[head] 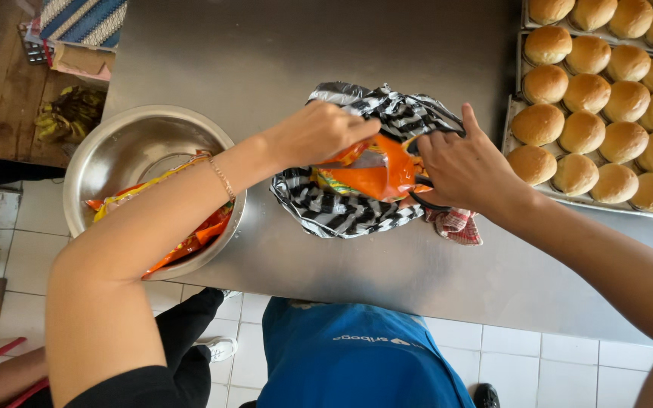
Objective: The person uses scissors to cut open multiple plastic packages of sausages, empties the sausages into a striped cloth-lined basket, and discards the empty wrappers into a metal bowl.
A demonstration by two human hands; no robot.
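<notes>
Fingers [357, 130] of the left hand [319, 134] are curled and pinching the upper edge of an orange foil packet [383, 172]. From my remote station I log the right hand [466, 168] closed on the packet's opposite end, thumb raised and spread away from the gripping fingers; a dark loop shows under that hand, possibly scissors, though I cannot tell for certain. I see the packet held between both sets of fingertips, just above a black-and-white striped plastic bag [341, 208] that lies directly beneath them on the steel table [281, 53]. A red checked cloth [459, 225] sits just below the right fingers, touching the bag. Well to the left of the left fingers, under the forearm, stands a steel bowl [107, 162] holding more orange wrappers [198, 234]. Beyond the right fingers, to the right, I note a baking tray [509, 121] filled with rows of golden buns [587, 92].
</notes>
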